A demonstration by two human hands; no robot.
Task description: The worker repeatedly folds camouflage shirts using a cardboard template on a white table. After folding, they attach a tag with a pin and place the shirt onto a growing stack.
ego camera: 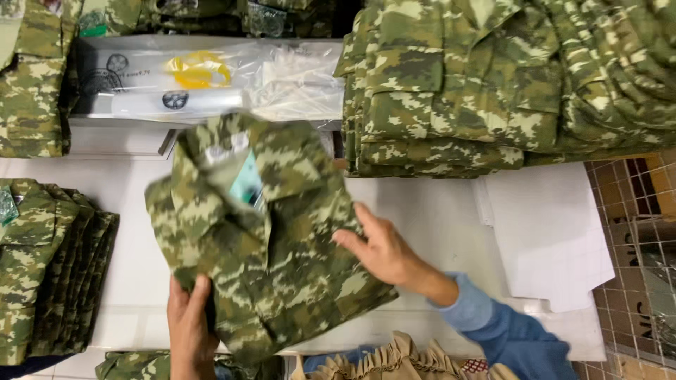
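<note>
The folded camouflage shirt point(264, 232) lies on the white desk point(436, 218), in the middle, a little tilted. The left hand point(189, 327) has its grip clamped on the lower left edge, with the fingers over the cloth and the rest under it. The right hand point(384, 250) lies flat with the fingers apart on the right edge and it closes on nothing.

I judge the shirt is soft and light, it will sag and open if only one corner is lifted. The cloth is not slippery and not fragile. The best hold seems to be on the two opposite folded edges, with support under the thick middle, so the fold and the small card point(248, 184) at the collar remain in place.

Count: one shirt in the hands, one stack point(493, 91) of the same shirts behind on the right, one stack point(49, 267) on the left, and one more pile point(32, 77) at the far left. Clear plastic bags point(211, 77) lie behind, how many I cannot tell. Some white sheets point(549, 232) are on the right
</note>
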